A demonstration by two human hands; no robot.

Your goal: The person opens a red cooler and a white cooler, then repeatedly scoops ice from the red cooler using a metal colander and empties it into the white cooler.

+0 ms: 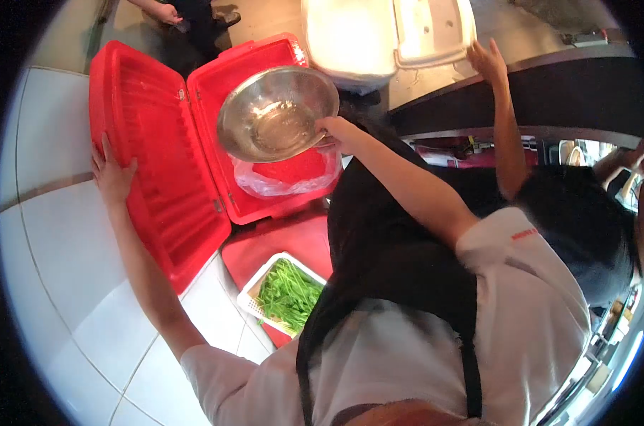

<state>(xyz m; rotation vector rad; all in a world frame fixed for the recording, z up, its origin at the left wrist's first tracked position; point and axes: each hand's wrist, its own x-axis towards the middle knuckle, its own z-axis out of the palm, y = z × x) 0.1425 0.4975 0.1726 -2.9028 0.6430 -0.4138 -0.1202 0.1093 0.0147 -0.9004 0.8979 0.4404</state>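
My left hand (114, 177) is on the outer edge of the raised red cooler lid (158, 163), thumb on the inner face and fingers along the rim. My right hand (338, 133) grips the rim of a large, shallow metal bowl (242, 121). The bowl is tilted over the open red cooler box (254, 206); a little liquid seems to glint inside it. Under the bowl, a clear plastic bag (293, 183) shows in the cooler. The bowl hides most of what the cooler holds.
Below the cooler, a white basket (245, 297) of leafy greens (288, 291) sits on a red surface (279, 245). White tiles (73, 263) line the left. A co-worker's hand (489, 62) is at an open white container (435, 32). Another person's hand (168, 14) shows at the top.
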